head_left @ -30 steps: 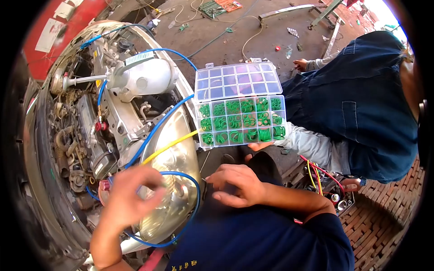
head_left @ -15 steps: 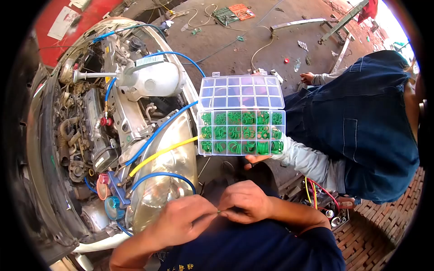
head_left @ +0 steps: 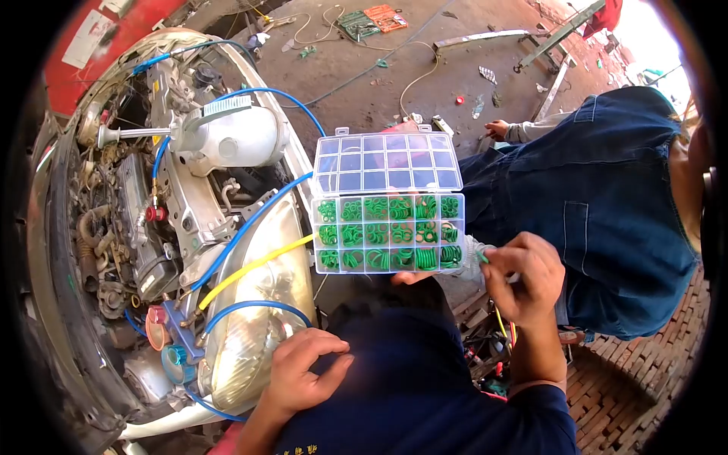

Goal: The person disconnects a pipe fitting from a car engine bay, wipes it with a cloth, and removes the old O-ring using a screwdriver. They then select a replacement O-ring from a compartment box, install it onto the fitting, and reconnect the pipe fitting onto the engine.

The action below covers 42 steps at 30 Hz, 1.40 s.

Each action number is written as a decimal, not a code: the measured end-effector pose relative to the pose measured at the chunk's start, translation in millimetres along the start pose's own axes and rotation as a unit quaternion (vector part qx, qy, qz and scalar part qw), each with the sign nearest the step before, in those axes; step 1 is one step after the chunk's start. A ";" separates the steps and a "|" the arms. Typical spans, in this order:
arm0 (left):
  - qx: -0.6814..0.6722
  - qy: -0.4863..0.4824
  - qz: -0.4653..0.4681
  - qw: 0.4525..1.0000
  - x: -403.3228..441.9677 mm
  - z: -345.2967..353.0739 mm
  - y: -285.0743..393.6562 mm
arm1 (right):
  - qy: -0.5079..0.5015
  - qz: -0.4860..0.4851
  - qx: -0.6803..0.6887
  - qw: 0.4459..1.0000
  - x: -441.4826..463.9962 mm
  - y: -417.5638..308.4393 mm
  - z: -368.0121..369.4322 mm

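My right hand (head_left: 525, 277) is raised at the right of the box, thumb and forefinger pinched on a small green O-ring (head_left: 483, 256). My left hand (head_left: 309, 373) hovers before my dark shirt near the headlight, thumb and forefinger apart, with nothing between them. Ahead is a clear plastic compartment box (head_left: 388, 194), its lid (head_left: 387, 161) tipped back. Green O-rings (head_left: 377, 233) of various sizes fill its compartments. A co-worker's hand (head_left: 413, 277) supports the box from below, mostly hidden by it.
On the left lies an open car engine bay (head_left: 136, 220) with a headlight (head_left: 254, 326). Blue hoses (head_left: 254, 220) and a yellow hose (head_left: 258, 269) run to a gauge manifold (head_left: 182, 326). The co-worker in dark overalls (head_left: 584, 205) stands at right. A tool case (head_left: 371, 23) lies on the floor.
My hands were together at a small green ring and are now apart. The right moved up and right with the O-ring; the left moved slightly down and opened. The view shifted slightly.
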State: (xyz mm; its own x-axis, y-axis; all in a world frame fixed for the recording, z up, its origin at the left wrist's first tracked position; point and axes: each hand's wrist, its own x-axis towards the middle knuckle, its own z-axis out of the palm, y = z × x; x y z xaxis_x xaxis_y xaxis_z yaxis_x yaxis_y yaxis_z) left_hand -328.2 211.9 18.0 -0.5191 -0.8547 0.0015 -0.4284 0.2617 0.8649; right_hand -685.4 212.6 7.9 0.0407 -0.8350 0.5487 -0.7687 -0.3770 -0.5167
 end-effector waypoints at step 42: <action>-0.061 0.004 -0.012 0.998 8.1 -1.1 -21.3 | -0.194 0.129 -0.022 0.972 27.4 -3.1 36.9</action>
State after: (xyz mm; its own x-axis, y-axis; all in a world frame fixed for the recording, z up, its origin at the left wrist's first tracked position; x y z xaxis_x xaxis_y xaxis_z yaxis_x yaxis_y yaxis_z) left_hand -322.5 199.0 0.2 -0.5038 -0.8636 -0.0174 -0.3468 0.1837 0.9198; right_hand -658.4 176.1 0.4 0.0738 -0.9912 0.1101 -0.8119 -0.1239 -0.5706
